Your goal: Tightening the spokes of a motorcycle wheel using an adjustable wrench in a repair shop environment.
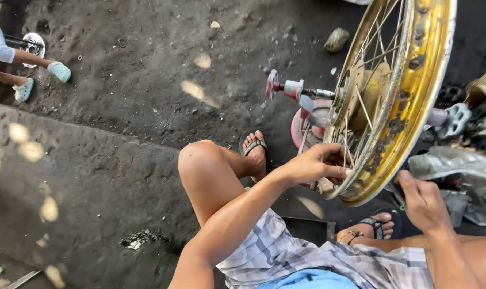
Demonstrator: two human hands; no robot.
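A yellow spoked wheel rim (414, 101) stands upright on a red truing stand (307, 120), its axle (301, 91) sticking out to the left. My left hand (315, 165) reaches into the spokes (360, 107) near the rim's lower edge, fingers pinching one spoke. My right hand (422, 200) is closed around a small dark tool (397, 194) held against the bottom of the rim. I am seated with bare knees, and my feet in sandals (253, 150) rest on the ground under the wheel.
Dark, oily ground lies all around, with a raised concrete step (66, 176) at the left. Another person's legs in light blue shoes (58, 70) are at the top left. Metal parts and crumpled plastic (462, 160) pile up at the right. A stone (336, 39) lies beyond the wheel.
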